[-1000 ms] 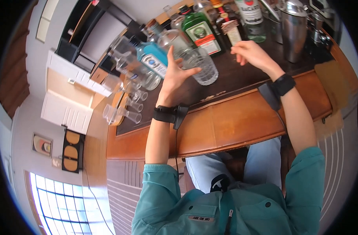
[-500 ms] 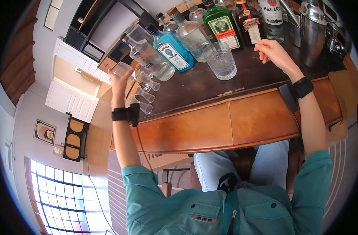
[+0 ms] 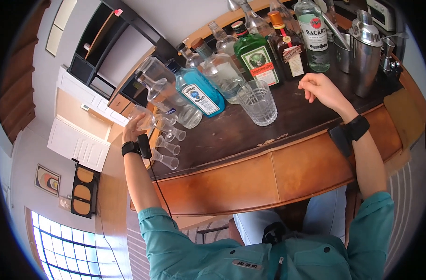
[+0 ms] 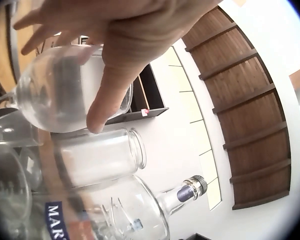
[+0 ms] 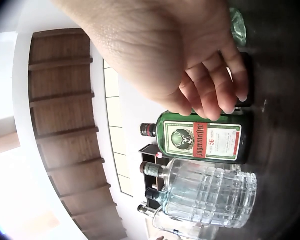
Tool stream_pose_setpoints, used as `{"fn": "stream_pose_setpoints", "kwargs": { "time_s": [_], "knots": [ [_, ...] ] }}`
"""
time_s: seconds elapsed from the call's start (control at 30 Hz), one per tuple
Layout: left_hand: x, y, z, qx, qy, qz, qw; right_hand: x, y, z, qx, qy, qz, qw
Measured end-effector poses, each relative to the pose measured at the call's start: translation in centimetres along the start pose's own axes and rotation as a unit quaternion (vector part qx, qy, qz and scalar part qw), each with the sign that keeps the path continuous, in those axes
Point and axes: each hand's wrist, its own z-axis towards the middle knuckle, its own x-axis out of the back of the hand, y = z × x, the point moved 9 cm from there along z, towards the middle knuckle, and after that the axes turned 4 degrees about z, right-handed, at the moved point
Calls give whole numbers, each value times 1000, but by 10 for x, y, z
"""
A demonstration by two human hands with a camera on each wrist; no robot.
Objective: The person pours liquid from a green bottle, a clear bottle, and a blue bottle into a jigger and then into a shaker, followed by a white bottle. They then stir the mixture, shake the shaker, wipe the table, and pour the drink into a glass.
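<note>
At the far left of the head view, my left hand [image 3: 132, 131] is at a clear stemmed glass [image 3: 145, 118]. In the left wrist view the hand [image 4: 135, 42] holds this glass [image 4: 52, 92] by its bowl, thumb on the near side and fingers spread behind; the glass lies sideways in that picture. My right hand [image 3: 325, 93] hovers near the orange-capped brown bottle [image 3: 292, 58], fingers loosely curled and holding nothing. A cut-glass tumbler [image 3: 258, 105] stands upright between the hands, in front of the green bottle [image 3: 258, 60].
Several bottles line the table's back, including a blue one [image 3: 201, 93] and a Bacardi bottle [image 3: 315, 39]. Small clear glasses [image 3: 165, 158] are at the left edge, below the left hand. A metal shaker [image 3: 365, 56] stands at the right. Leather edging [image 3: 269, 175] runs along the front.
My left hand has moved from beside the tumbler to the stemmed glass at the far left and taken hold of it. My right hand stays near the brown bottle. The head view has shifted.
</note>
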Motion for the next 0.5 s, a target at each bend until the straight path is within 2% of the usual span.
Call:
{"fn": "stream_pose_setpoints", "kwargs": {
  "time_s": [0.03,0.07,0.1,0.17,0.2,0.23,0.27,0.3,0.33,0.37,0.4,0.43,0.47,0.5],
  "knots": [
    [-3,3,-4,-26,4,-22,999,0,2,0,-6,1,-1,1000],
    [-6,5,0,-57,-31,-22,998,1,2,1,0,2,-8,1000],
    [-9,4,-5,-54,-36,-22,998,3,1,1,5,4,-16,1000],
    [-4,17,-24,-70,1,-4,998,4,0,1,5,13,-15,1000],
    [-1,24,-33,-100,-5,-4,995,3,1,2,13,5,1,1000],
    [13,23,-18,-118,15,-16,993,2,1,2,19,-2,16,1000],
    [19,34,-26,-131,17,-26,991,2,1,1,20,-1,14,1000],
    [37,33,-13,-80,71,-27,994,1,1,2,22,-1,11,1000],
    [37,58,-46,-71,85,-23,994,1,3,3,22,1,16,1000],
    [54,68,-34,-100,91,-72,988,2,-1,1,20,4,-8,1000],
    [58,90,-48,-124,98,-72,985,2,-3,1,19,8,-9,1000],
    [63,105,-59,-118,94,-54,987,3,-3,0,18,10,-10,1000],
    [67,124,-66,-150,75,-17,986,4,-1,0,16,8,-14,1000],
    [76,136,-76,-162,100,17,982,5,-2,1,22,9,-14,1000]
  ]
}}
